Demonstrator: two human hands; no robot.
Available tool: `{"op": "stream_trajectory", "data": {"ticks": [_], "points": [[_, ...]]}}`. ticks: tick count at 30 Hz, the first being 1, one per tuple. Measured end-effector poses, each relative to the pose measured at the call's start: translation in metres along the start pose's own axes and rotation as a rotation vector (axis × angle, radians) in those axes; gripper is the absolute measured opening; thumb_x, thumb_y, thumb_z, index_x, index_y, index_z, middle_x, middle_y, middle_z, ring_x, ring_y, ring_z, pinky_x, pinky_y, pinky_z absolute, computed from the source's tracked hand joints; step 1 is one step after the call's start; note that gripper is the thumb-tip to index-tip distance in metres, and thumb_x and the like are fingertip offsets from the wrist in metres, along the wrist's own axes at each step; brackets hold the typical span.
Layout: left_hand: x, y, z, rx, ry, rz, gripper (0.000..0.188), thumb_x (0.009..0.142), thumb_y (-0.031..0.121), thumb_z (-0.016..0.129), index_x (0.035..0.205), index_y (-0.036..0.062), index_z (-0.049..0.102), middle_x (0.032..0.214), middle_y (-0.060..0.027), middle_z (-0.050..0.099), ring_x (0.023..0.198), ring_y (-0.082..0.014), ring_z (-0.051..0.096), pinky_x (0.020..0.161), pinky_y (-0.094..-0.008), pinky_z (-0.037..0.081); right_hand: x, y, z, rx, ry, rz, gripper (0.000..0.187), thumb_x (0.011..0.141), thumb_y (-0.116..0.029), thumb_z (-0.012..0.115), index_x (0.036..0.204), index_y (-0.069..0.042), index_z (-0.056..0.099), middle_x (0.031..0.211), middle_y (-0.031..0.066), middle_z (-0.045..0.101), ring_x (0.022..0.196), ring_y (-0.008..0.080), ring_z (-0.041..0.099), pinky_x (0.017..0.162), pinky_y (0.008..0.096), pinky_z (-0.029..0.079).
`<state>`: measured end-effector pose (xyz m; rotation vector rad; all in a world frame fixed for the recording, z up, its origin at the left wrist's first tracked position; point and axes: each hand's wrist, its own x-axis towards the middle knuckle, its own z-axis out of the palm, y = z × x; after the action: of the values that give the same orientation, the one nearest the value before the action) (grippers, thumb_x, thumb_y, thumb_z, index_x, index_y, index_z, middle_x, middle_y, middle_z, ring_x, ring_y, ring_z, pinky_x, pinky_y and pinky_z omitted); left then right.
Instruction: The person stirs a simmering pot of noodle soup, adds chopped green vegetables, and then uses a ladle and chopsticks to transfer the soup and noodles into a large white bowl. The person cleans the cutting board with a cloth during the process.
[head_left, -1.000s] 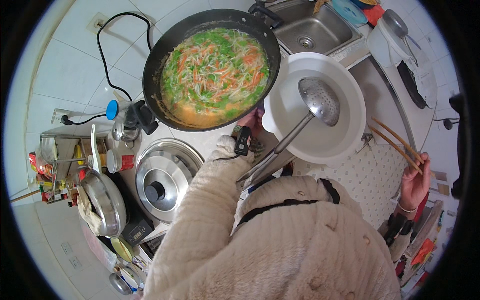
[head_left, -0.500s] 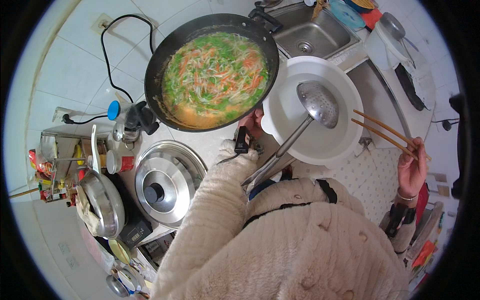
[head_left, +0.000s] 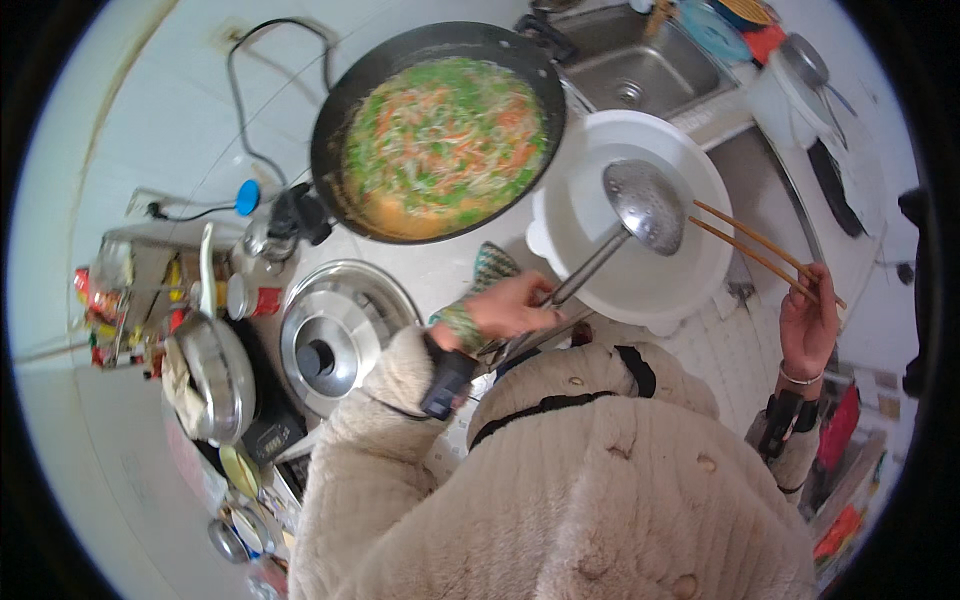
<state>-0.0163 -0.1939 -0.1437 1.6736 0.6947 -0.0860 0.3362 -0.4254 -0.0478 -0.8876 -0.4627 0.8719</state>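
My left hand [head_left: 512,306] is at the handle of a perforated metal skimmer [head_left: 645,208], its fingers bent around the handle. The skimmer's bowl rests over a white basin [head_left: 562,190] of cloudy liquid, and its handle slants out over the near rim. My right hand [head_left: 808,318] is closed on a pair of wooden chopsticks [head_left: 757,258], whose tips point left over the basin's right rim. Beyond my left hand stands a black wok [head_left: 335,185] full of shredded orange, green and pale food in broth. A green patterned cloth [head_left: 494,264] shows between wok and hand.
A steel sink [head_left: 640,65] lies behind the basin. At left are a steel lid with a black knob [head_left: 340,350], a steel pan [head_left: 228,380] and a rack of jars [head_left: 120,300]. A black cord [head_left: 236,90] runs along the tiled wall. A white bucket [head_left: 782,105] stands far right.
My left hand has come back from beside the wok's underside to the skimmer's handle. The chopsticks in my right hand have shifted slightly left. The whole view has moved a little.
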Motion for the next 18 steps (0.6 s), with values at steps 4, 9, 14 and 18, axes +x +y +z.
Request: {"op": "stream_trajectory", "data": {"ticks": [4, 9, 14, 18], "points": [[-0.005, 0.028, 0.036, 0.427, 0.255, 0.113, 0.039, 0.078, 0.015, 0.060, 0.109, -0.0042, 0.046, 0.085, -0.0274, 0.061, 0.084, -0.0414, 0.060, 0.075, -0.0460, 0.048, 0.024, 0.010, -0.010, 0.031, -0.059, -0.002, 0.027, 0.098, -0.018, 0.044, 0.115, 0.002, 0.051, 0.094, 0.0072, 0.054, 0.073, 0.0119, 0.054, 0.068, 0.0229, 0.051], [-0.035, 0.041, 0.034, 0.529, 0.398, 0.059, 0.036, 0.080, 0.017, 0.061, 0.108, 0.0009, 0.047, 0.077, -0.0234, 0.061, 0.076, -0.0414, 0.060, 0.066, -0.0477, 0.048, 0.047, 0.001, -0.032, 0.167, -0.107, -0.084, 0.027, 0.099, -0.018, 0.043, 0.116, 0.002, 0.051, 0.094, 0.0066, 0.052, 0.079, 0.0124, 0.052, 0.071, 0.0239, 0.048], [-0.082, 0.062, 0.020, 0.559, 0.562, 0.242, 0.034, 0.082, 0.015, 0.062, 0.112, 0.0040, 0.052, 0.090, -0.0174, 0.061, 0.079, -0.0366, 0.060, 0.068, -0.0424, 0.050, 0.070, -0.004, -0.056, 0.304, -0.239, -0.190, 0.030, 0.098, -0.018, 0.043, 0.118, 0.003, 0.050, 0.099, 0.0092, 0.056, 0.080, 0.0142, 0.051, 0.070, 0.0260, 0.044], [-0.108, 0.076, 0.008, 0.564, 0.730, 0.257, 0.033, 0.081, 0.008, 0.063, 0.112, 0.0013, 0.054, 0.091, -0.0159, 0.059, 0.081, -0.0345, 0.060, 0.070, -0.0386, 0.050, 0.090, 0.006, -0.047, 0.321, -0.172, -0.212, 0.030, 0.098, -0.019, 0.043, 0.118, 0.002, 0.050, 0.102, 0.0099, 0.056, 0.082, 0.0153, 0.052, 0.071, 0.0263, 0.044]]}}
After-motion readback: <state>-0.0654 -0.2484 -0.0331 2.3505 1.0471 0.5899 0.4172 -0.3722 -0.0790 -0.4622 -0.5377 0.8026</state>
